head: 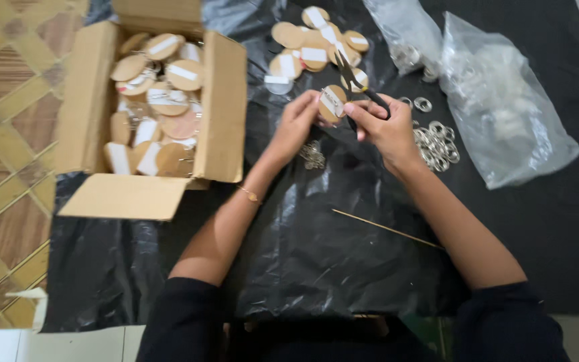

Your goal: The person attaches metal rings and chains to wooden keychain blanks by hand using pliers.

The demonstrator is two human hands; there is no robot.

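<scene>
Closest to the camera it's just dark sleeves and two bare forearms reaching out over a black plastic sheet (343,255) that's spread on the floor. A thin wooden stick (387,229) lies on the sheet just under the right forearm, and there's a slim bracelet on the left wrist.

Then the hands. The left hand (296,124) is pinching a round wooden disc (333,102) with a white label on it, fingers closed on its edge, holding it up above the sheet. The right hand (387,127) is wrapped around the handles of black scissors (351,80), with the blades pointing up past the disc. Looks to me like the trimming step on this one piece, so the next bit probably wants a steady disc and the blades lined up right at the label or whatever's hanging off it. I can't tell what exactly is being cut, too blurry.

Just below the hands sits a little cluster of metal chain bits (313,155), and right of the right hand there's a pile of silver key rings (437,144).

Further out: an open cardboard box (88,100) on the left, full of the same discs, a loose heap of discs (313,43) beyond the hands, and two clear plastic bags (504,107) on the right.

Floor around the sheet is tan patterned tile (1,134).
</scene>
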